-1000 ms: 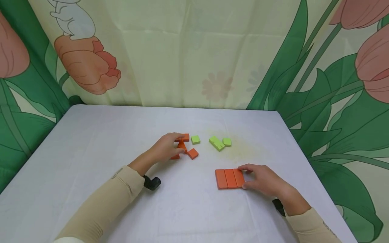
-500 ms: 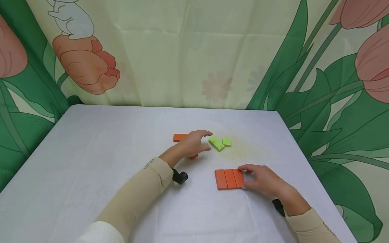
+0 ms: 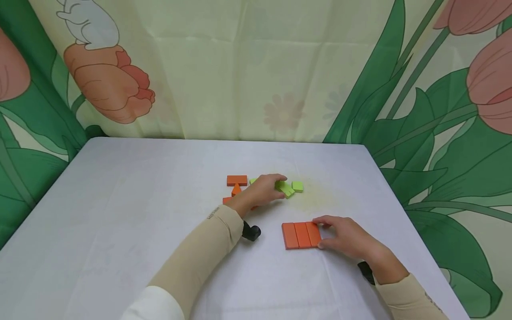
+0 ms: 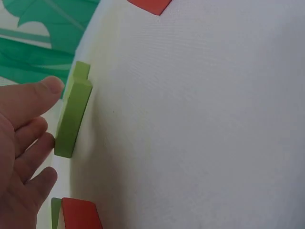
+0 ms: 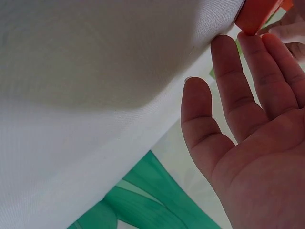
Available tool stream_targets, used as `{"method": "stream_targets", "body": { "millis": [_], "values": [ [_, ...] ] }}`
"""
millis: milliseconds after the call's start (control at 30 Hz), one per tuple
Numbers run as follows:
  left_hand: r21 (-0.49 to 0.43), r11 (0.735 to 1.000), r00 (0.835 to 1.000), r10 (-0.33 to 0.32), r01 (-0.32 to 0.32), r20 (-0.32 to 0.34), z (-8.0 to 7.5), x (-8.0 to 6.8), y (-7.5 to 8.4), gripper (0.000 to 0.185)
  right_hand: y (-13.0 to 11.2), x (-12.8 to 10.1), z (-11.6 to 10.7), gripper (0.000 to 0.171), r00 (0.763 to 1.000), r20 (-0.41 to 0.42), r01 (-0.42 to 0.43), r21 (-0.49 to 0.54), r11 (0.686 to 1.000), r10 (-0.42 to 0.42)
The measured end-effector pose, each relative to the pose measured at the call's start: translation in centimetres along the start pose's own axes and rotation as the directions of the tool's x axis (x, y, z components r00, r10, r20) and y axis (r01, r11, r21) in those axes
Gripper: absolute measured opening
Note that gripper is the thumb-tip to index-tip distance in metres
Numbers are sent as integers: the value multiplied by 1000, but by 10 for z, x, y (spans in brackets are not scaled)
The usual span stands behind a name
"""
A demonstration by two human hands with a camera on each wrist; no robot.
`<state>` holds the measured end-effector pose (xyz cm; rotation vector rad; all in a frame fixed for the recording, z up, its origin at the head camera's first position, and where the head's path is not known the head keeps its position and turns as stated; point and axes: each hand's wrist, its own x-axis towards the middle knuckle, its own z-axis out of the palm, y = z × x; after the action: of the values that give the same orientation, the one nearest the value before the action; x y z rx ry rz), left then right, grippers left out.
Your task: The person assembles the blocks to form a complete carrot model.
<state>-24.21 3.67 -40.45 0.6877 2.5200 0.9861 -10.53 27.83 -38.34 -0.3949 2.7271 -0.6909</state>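
Note:
My left hand [image 3: 264,190] reaches over the table, thumb and fingers on either side of a long, notched light-green block [image 3: 286,190]. In the left wrist view this green block [image 4: 74,117] stands right at the fingertips [image 4: 44,143]. A small green square block [image 3: 297,186] lies just right of it. My right hand [image 3: 344,235] rests at the right end of a row of three orange rectangular blocks [image 3: 297,235] laid side by side. In the right wrist view its fingers [image 5: 231,81] are fairly straight, and two fingertips meet an orange block [image 5: 257,15].
Left of and under the left hand lie an orange rectangle [image 3: 237,180], an orange triangle [image 3: 236,190], another orange piece [image 3: 226,201] and a partly hidden green one [image 3: 252,181]. A white cloth covers the table [image 3: 132,200]. A printed curtain [image 3: 208,89] hangs behind.
My left hand has moved right, from the orange pieces across to the long green block, uncovering the orange rectangle and triangle behind it. The right hand and the row have stayed put.

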Motion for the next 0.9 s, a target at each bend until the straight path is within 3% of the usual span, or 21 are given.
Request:
{"method": "stream_targets", "body": {
  "millis": [233, 433, 667, 900],
  "values": [
    [52, 998, 999, -35, 33, 36, 0, -11, -2, 51, -1, 2, 0, 55, 1000, 9, -11, -3, 1000, 11],
    [102, 994, 997, 26, -33, 72, -1, -20, 2, 46, 0, 2, -1, 55, 999, 19, -44, -9, 999, 45],
    [121, 992, 999, 42, -42, 2, 2, -6, 1, 42, 2, 2, -1, 55, 999, 17, -40, -7, 999, 40],
    [111, 994, 1000, 23, -23, 7, 6, 3, 4, 34, 5, 4, 1, 55, 1000, 1, -6, -12, 1000, 6]
  ]
}}
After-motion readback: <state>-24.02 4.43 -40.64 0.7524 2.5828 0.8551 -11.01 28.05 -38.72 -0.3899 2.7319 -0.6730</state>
